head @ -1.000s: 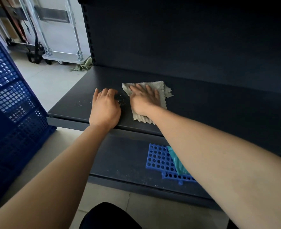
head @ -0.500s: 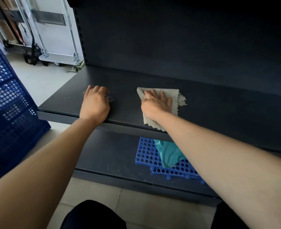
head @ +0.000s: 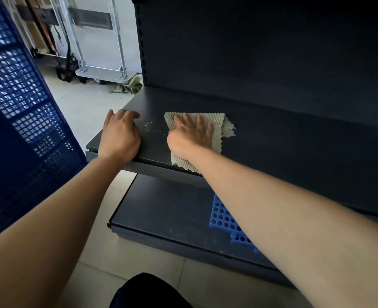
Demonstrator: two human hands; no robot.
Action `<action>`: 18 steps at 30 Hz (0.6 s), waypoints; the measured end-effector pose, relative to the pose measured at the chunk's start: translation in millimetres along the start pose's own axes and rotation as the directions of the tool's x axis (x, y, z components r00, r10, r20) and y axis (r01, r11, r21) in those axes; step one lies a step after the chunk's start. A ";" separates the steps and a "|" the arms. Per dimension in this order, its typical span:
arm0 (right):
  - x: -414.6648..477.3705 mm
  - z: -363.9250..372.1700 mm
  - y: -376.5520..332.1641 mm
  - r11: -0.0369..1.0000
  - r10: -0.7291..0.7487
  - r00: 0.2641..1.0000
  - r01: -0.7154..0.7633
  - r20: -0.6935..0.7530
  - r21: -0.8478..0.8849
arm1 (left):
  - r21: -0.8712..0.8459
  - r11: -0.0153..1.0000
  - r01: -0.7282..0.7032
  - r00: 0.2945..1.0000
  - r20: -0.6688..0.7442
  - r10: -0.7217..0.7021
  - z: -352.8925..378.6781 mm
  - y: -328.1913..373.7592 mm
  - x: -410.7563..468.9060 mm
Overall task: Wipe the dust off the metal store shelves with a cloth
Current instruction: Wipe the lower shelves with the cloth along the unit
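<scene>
A dark metal shelf [head: 272, 138] runs across the view at arm's length. On its left part lies a beige ribbed cloth [head: 217, 121], its near edge hanging over the shelf's front lip. My right hand [head: 190, 134] presses flat on the cloth with straight, spread fingers. My left hand [head: 120, 134] rests on the shelf's left front corner, its fingers lying on the surface and holding nothing. Pale dust specks [head: 149, 125] are scattered on the shelf between the two hands.
A lower shelf [head: 165, 210] holds a blue perforated plastic mat [head: 225, 221]. A blue mesh crate [head: 16, 112] stands close on the left. Behind it on the pale floor are a metal trolley [head: 101, 70] and a crumpled rag [head: 130, 86]. The shelf's dark back panel [head: 261, 52] rises behind.
My right hand slid the cloth to the right, away from the left hand, and is now back closer beside the specks. The view has swung so the shelf's left end sits nearer the middle.
</scene>
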State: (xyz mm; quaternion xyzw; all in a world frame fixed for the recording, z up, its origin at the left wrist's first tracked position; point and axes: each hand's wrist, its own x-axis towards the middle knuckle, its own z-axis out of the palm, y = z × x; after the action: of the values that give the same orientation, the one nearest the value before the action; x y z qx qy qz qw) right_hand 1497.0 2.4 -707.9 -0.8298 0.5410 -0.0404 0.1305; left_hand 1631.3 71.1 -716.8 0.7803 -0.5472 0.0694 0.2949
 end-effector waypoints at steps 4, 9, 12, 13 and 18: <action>20.0 2.3 -10.7 1.000 -0.019 1.000 0.019 -0.009 0.020 | -0.015 1.000 -0.007 0.999 0.032 0.008 1.4 -12.0 14.4; 49.2 4.9 -20.2 0.999 -0.040 0.999 0.040 0.000 0.023 | -0.071 0.997 0.035 0.998 0.052 -0.031 2.1 -17.4 17.7; 62.0 4.0 -24.4 0.998 -0.054 0.999 0.054 0.001 0.033 | -0.091 0.995 0.035 0.999 0.039 -0.032 2.7 -18.4 18.6; 64.8 3.8 -25.3 0.998 -0.058 0.998 0.058 0.003 0.035 | -0.092 0.995 0.031 0.999 0.035 -0.028 3.1 -18.8 18.4; 68.7 3.7 -26.0 0.998 -0.064 0.998 0.063 0.022 0.030 | -0.114 0.992 0.058 0.998 0.041 -0.054 4.0 -18.9 16.6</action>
State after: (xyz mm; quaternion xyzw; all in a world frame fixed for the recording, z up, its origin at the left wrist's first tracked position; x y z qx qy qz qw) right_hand 1549.2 -49.5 -709.8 -0.8450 0.5123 -0.0428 0.1476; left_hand 1653.9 59.7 -720.2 0.7782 -0.5336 0.0144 0.3308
